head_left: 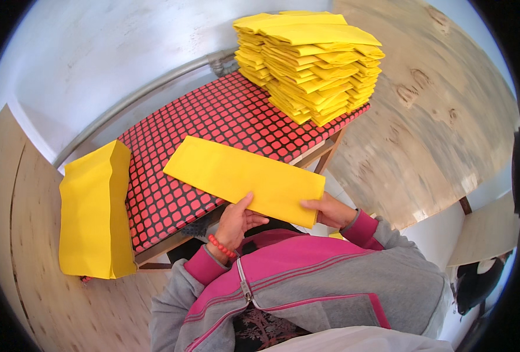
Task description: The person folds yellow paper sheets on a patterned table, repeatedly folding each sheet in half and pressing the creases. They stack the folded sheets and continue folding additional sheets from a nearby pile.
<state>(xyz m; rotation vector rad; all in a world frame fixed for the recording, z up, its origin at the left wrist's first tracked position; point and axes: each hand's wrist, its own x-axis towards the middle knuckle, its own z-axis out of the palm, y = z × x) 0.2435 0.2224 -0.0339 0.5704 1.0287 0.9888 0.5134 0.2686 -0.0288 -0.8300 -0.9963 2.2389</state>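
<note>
Left grip (232,224), right grip (331,210) — folded yellow piece (247,178) under both thumbs (311,204).

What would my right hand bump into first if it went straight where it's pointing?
The folded yellow piece: your right hand has its thumb on that piece's end. Past it, probably the red-and-black tabletop, though depth is hard to judge.

Grey jacket (409,284), magenta chest panel (283,252) and cuffs (204,267), silver zip (245,284); red bead bracelet (222,247); dark patterned shirt (264,326).
</note>
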